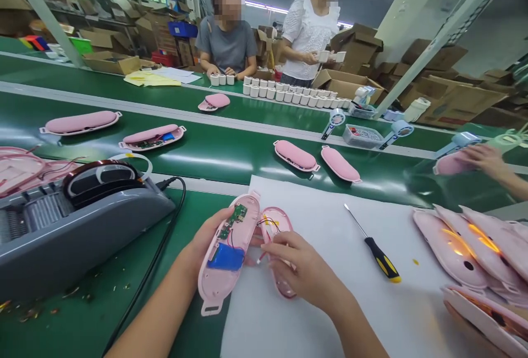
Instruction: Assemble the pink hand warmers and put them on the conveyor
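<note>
Left hand [208, 235] had the pink shell [231, 237] gripped, right hand [303, 270] was pinching a thin wire [262, 257].
Shell's blue pack [226, 257] and green board [238, 214] faced up, right by the left grip; smaller pink half [284, 287] was under the right one, with a screwdriver [376, 251] further right on the white sheet [330, 237].

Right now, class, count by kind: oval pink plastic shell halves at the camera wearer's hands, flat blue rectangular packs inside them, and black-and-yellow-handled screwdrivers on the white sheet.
Oval pink shell halves: 2
Blue pack: 1
Screwdriver: 1
Total: 4
</note>
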Demonstrator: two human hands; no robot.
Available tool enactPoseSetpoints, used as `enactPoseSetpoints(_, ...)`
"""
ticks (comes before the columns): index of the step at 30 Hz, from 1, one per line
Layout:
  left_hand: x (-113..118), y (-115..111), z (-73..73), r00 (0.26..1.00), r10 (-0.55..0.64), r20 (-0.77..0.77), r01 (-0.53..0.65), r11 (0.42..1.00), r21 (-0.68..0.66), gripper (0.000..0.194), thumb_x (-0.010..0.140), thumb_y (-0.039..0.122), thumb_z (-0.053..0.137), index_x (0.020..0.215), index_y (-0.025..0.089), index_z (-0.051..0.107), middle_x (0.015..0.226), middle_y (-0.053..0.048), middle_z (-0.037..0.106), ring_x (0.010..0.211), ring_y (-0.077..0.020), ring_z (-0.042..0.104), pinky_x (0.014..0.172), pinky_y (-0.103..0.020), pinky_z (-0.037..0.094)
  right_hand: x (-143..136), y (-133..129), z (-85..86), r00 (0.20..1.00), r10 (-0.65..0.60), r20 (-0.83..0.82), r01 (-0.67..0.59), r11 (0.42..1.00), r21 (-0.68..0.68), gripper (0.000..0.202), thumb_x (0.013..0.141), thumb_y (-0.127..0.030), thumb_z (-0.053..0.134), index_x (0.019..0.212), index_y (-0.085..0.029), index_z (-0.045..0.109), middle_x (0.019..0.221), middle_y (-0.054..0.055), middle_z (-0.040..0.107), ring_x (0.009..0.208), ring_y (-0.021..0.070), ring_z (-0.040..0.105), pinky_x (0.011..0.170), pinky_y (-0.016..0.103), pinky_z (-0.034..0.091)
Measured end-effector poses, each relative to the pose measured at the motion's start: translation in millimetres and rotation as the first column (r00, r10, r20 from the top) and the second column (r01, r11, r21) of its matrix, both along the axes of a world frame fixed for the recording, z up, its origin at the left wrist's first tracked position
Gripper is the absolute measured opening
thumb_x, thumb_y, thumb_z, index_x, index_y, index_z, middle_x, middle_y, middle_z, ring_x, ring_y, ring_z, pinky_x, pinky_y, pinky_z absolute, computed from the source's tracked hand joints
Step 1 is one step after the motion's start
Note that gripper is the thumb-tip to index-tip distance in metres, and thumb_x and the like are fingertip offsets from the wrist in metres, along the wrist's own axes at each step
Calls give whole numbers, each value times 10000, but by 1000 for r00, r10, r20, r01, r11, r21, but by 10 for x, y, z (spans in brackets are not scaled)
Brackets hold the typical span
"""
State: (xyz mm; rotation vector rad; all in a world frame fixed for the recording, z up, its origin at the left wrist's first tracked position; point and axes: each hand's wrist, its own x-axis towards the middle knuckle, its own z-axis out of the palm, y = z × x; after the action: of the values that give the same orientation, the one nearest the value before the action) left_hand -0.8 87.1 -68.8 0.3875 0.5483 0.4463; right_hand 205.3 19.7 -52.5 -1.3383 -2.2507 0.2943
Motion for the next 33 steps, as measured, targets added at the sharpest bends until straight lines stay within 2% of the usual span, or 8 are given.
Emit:
enactPoseSetpoints(5, -16, -17, -120, 990, 6, 144, -7, 1000, 9, 640, 730, 521, 575, 1251, 150, 541, 1098, -158, 573, 890, -227, 602, 766, -452, 504, -87, 32, -40, 1000, 1, 12, -3, 982, 189, 208, 748, -60, 492, 713, -204, 638, 786, -27, 570, 697, -51, 441, 596, 52, 376)
enactPoseSetpoints(10, -57, -24, -180, 919, -91, 384, 48, 992, 119, 500, 789, 481, 543, 1164, 164, 636, 1053, -140, 602, 909, -225, 622, 818, -370, 522, -127, 53, -1, 994, 74, -79, -50, 962, 267, 142, 757, -26, 448, 762, -145, 525, 763, -30, 580, 744, -28, 454, 657, 62, 406)
enactPoseSetpoints(15, -91, -57, -110, 934, -108, 340, 78, 992, 102, 505, 751, 485, 596, 1119, 147, 666, 1063, -141, 606, 899, -240, 631, 765, -305, 537, -168, 18, 11, 992, -33, -121, 68, 952, 297, 262, 769, -50, 469, 948, -207, 580, 818, -29, 575, 772, -57, 482, 686, 22, 423)
enactPoseSetpoints(17, -82, -79, -76, 968, -64, 243, 53, 997, 53, 551, 664, 499, 674, 1079, 136, 679, 1064, -133, 607, 845, -228, 632, 722, -312, 537, -187, 6, 55, 981, -72, -180, 108, 973, 202, 221, 790, -63, 439, 867, -206, 589, 797, -41, 579, 735, -78, 480, 658, 3, 396)
enactPoseSetpoints(19, -60, -103, -63, 994, -22, 111, 23, 1000, -3, 644, 566, 526, 733, 1050, 105, 674, 1020, -132, 618, 778, -217, 628, 671, -305, 531, -219, 14, 139, 961, -155, -229, 136, 986, -99, 211, 841, -152, 382, 820, -206, 585, 782, -63, 597, 687, -93, 468, 626, 7, 354)
enactPoseSetpoints(23, -8, -140, -118, 1000, -7, -1, 7, 1000, -3, 782, 558, 566, 720, 1112, 29, 594, 805, -135, 618, 684, -187, 607, 621, -241, 494, -319, 107, 332, 929, -331, -166, 141, 731, -668, 334, 868, -391, 312, 850, -230, 603, 808, -55, 609, 704, -73, 441, 626, 54, 289)
enactPoseSetpoints(28, 62, -164, -77, 998, 61, 16, -62, 997, 53, 923, 542, 539, 740, 1284, 82, 437, 856, -118, 610, 730, -161, 593, 695, -271, 489, -380, 219, 368, 910, -387, -147, 188, 704, -685, 303, 843, -403, 366, 872, -263, 633, 879, -64, 624, 770, -54, 471, 678, 76, 302)
enactPoseSetpoints(33, 124, -206, 76, 994, 93, 65, -100, 987, 125, 814, 629, 463, 711, 1292, 80, 435, 855, -112, 609, 858, -174, 590, 720, -231, 479, -365, 228, 340, 893, -415, -175, 192, 702, -686, 328, 832, -429, 377, 895, -270, 656, 828, -47, 642, 685, -63, 494, 629, 42, 334)
